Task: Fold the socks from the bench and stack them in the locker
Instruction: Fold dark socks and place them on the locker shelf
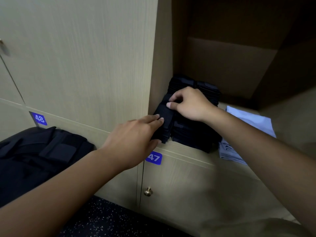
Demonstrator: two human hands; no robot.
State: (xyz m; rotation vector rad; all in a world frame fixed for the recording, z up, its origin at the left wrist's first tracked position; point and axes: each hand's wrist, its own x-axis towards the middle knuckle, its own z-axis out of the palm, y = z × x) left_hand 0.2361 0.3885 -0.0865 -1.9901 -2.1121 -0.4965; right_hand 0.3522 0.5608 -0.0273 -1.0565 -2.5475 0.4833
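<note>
My left hand (135, 134) lay flat against the folded black socks (165, 124), fingers straight and pressed to their near side, at the front left corner of the locker (164, 48) floor, close against its left wall. My right hand (189, 104) came over from the other side with its fingers curled, thumb and forefinger pinching the top edge of that same bundle. The bundle stood on edge and leaned a little toward the wall.

Just to its right, touching it, sat a stack of dark folded socks (191, 132) reaching the front edge of the locker floor, and behind my right hand another dark pile (196, 84) stood further in. To the right of these, near the front edge, lay a light blue folded cloth (248, 122).

Below the open compartment were a blue label 47 (154, 158) and a brass knob (148, 191) on the door under it. Further left, a second label read 48 (39, 118), and a dark garment (39, 156) lay heaped below it. The floor (111, 219) underneath was dark and speckled.
</note>
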